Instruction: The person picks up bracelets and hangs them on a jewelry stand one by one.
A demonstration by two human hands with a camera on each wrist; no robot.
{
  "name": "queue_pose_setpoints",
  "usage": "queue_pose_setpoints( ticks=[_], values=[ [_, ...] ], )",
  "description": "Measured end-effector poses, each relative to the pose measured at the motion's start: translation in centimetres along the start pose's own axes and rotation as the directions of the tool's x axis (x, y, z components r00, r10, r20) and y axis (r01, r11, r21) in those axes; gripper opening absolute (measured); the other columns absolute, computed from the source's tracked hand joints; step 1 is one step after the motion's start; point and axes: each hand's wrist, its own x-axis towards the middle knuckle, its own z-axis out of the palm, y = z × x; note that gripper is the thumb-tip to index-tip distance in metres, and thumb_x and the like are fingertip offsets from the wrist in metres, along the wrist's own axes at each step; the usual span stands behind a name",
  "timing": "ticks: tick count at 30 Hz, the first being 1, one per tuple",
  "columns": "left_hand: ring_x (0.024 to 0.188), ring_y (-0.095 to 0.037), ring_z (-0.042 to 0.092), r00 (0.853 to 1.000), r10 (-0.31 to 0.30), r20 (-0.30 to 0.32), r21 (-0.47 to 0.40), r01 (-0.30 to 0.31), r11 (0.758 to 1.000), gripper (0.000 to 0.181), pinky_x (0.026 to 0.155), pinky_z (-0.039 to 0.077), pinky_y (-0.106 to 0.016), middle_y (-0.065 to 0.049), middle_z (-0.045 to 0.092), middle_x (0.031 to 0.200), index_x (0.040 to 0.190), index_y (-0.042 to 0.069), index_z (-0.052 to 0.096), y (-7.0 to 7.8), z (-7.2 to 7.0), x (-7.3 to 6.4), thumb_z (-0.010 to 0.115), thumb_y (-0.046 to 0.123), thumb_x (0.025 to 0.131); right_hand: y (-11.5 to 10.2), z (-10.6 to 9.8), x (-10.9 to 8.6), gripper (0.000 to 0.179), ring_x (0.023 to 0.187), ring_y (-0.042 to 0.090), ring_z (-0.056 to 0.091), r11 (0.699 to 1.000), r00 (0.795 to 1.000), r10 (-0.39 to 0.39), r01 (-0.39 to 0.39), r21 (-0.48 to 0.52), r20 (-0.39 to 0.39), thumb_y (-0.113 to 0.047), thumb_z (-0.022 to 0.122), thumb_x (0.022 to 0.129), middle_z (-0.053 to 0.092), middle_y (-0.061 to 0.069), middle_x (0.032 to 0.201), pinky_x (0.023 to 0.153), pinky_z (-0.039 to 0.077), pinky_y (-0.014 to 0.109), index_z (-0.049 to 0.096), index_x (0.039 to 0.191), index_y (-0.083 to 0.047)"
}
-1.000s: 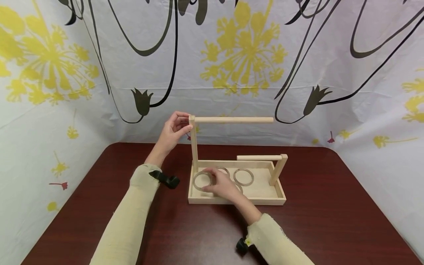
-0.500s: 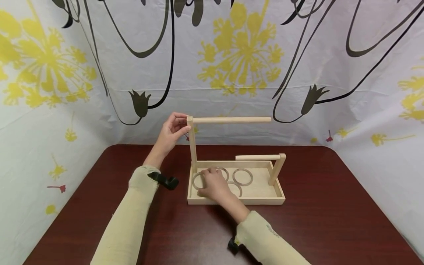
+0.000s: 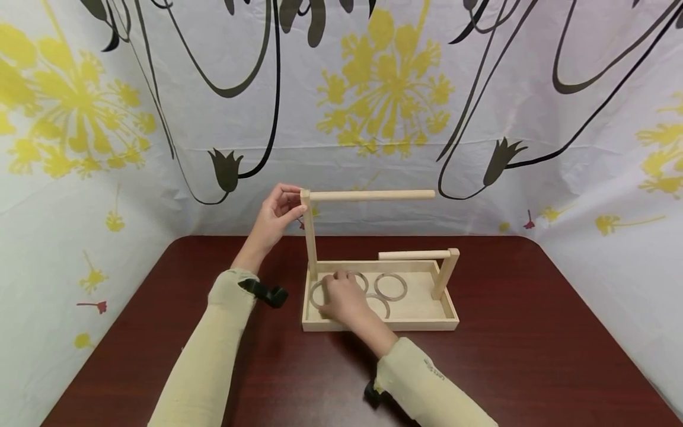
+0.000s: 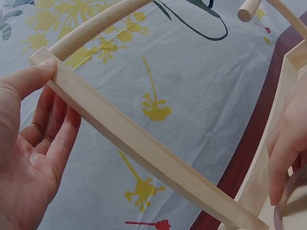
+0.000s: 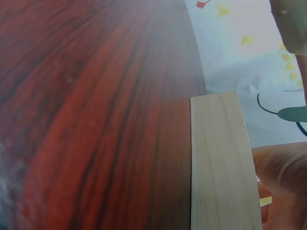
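My left hand (image 3: 274, 216) pinches the top of a tall wooden post (image 3: 310, 237), thumb in front and fingers behind, as the left wrist view also shows. A rod (image 3: 373, 195) runs rightward from that post. Down in the shallow wooden tray (image 3: 405, 325), my right hand (image 3: 344, 296) grips the leftmost translucent ring (image 3: 311, 293), its fingers curled over the ring's right side and covering part of it. Several like rings lie flat beside the hand, including a ring (image 3: 391, 299) to the right. The right wrist view mostly shows the tray's outer wall (image 5: 223, 158).
A shorter post (image 3: 446, 276) stands at the tray's right end, with a rod (image 3: 413, 255) pointing left from it. The tray sits on a dark red-brown table (image 3: 512, 332). Behind hangs a white curtain (image 3: 373, 166) with yellow and dark floral print.
My right hand has shifted left, over the leftmost ring, and has stayed nearly still since half a second ago. My left hand keeps its hold on the tall post.
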Motion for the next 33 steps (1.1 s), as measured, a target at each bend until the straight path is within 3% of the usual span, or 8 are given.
queue_pose_setpoints(
  ticks=[5, 8, 17, 25, 33],
  values=[
    [0.093, -0.008, 0.063, 1.0, -0.003, 0.003, -0.013, 0.003, 1.0, 0.028, 0.084, 0.055, -0.019, 0.008, 0.063, 0.103, 0.121, -0.001, 0.051, -0.1, -0.1, -0.1, 0.06, -0.005, 0.094, 0.3, 0.2, -0.2, 0.053, 0.106, 0.037, 0.057, 1.0, 1.0, -0.022, 0.022, 0.012, -0.015, -0.03, 0.089, 0.066, 0.062, 0.017, 0.109, 0.087, 0.054, 0.046, 0.066, 0.108, -0.007],
    [0.093, -0.008, 0.063, 1.0, -0.009, 0.003, -0.017, 0.009, 1.0, 0.028, 0.084, 0.055, -0.019, 0.008, 0.063, 0.103, 0.12, 0.001, 0.052, -0.1, -0.1, -0.1, 0.06, -0.005, 0.094, 0.6, 0.2, -0.3, 0.06, 0.109, 0.037, 0.056, 0.997, 1.0, -0.019, 0.02, 0.071, -0.017, -0.03, 0.089, 0.065, 0.061, 0.018, 0.113, 0.09, 0.053, 0.047, 0.066, 0.115, -0.005],
    [0.093, -0.007, 0.063, 1.0, -0.021, 0.001, -0.015, 0.021, 1.0, 0.032, 0.085, 0.055, -0.021, 0.008, 0.062, 0.103, 0.124, -0.007, 0.047, 0.1, 0.0, 0.0, 0.06, -0.004, 0.095, 1.2, 0.0, -0.6, 0.07, 0.114, 0.035, 0.06, 0.983, 0.998, -0.014, 0.024, 0.182, -0.055, -0.03, 0.088, 0.066, 0.061, 0.018, 0.128, 0.096, 0.053, 0.047, 0.063, 0.126, -0.005],
    [0.093, -0.008, 0.063, 1.0, -0.023, -0.006, -0.023, 0.023, 0.999, 0.028, 0.084, 0.055, -0.019, 0.006, 0.063, 0.103, 0.12, -0.002, 0.051, 0.1, 0.0, 0.0, 0.06, -0.005, 0.094, 1.4, -0.1, -0.9, 0.069, 0.112, 0.034, 0.059, 0.952, 0.993, -0.023, 0.057, 0.301, -0.113, -0.027, 0.086, 0.069, 0.061, 0.018, 0.123, 0.093, 0.052, 0.049, 0.061, 0.131, -0.009],
    [0.094, -0.008, 0.063, 1.0, -0.025, -0.003, -0.01, 0.025, 1.0, 0.031, 0.085, 0.055, -0.019, 0.009, 0.063, 0.103, 0.123, -0.007, 0.048, 0.2, 0.0, 0.0, 0.06, -0.004, 0.095, 1.1, -0.8, -1.2, 0.072, 0.102, 0.026, 0.059, 0.919, 0.987, -0.041, 0.097, 0.381, -0.153, -0.026, 0.085, 0.072, 0.062, 0.014, 0.117, 0.088, 0.052, 0.046, 0.057, 0.137, -0.013]
  ],
)
